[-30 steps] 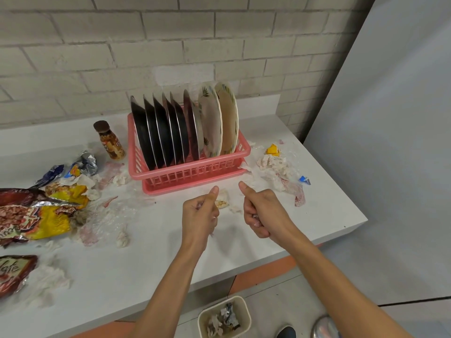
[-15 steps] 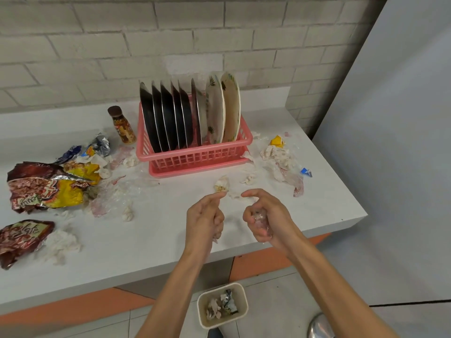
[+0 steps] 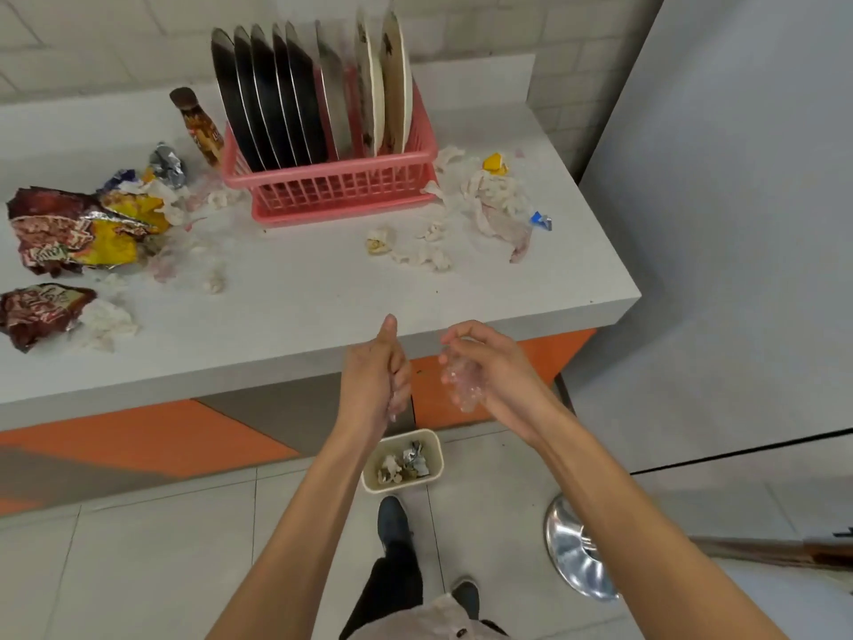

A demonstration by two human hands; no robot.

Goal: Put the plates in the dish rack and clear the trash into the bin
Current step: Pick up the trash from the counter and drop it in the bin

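The right hand [image 3: 489, 367] and left hand [image 3: 374, 367] have drawn back from the tabletop [image 3: 323, 307] to above the bin [image 3: 401, 486]. Right fingers curl round crumpled plastic [image 3: 464, 381]; left fingers seemingly pinch a scrap [image 3: 392, 408]. Both look ready to drop.

Pale brick wall [image 3: 92, 39] behind white counter [image 3: 300, 311], grey tiled floor [image 3: 138, 570] below.

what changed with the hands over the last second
Both hands drew back from over the table, toward the person, and now hang past its front edge above the bin. The right hand still grips the crumpled clear plastic; the left hand stays curled, thumb up. The plates, dish rack and table litter are unmoved.
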